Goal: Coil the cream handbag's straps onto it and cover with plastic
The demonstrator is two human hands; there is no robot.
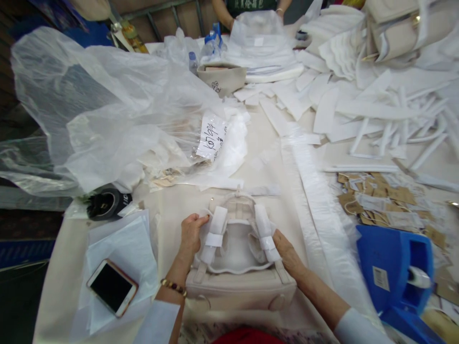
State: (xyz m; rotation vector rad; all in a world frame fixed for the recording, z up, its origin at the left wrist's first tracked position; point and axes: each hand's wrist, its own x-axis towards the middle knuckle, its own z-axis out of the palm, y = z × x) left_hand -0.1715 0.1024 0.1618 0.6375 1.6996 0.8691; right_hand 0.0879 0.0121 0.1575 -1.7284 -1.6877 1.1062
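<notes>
A pale beige handbag (240, 286) lies in front of me with its top opening toward the far side. White wrapping (263, 224) covers its two handle straps, and a white lining shows inside the wavy-edged mouth. At the bag's left side, my left hand (191, 234) is closed, thumb pressed on the bent index finger, pinching the bag's edge. My right hand (289, 253) grips the right side near the wrapped strap; its fingertips are partly hidden behind the bag.
A phone (113, 287) rests on white paper sheets at left, near a black tape roll (107, 203). Large clear plastic bags (118, 110) cover the far left. A blue tape dispenser (390, 272), brown tags (376, 196) and white foam pieces (358, 110) are right. Another person's arms (224, 14) show beyond.
</notes>
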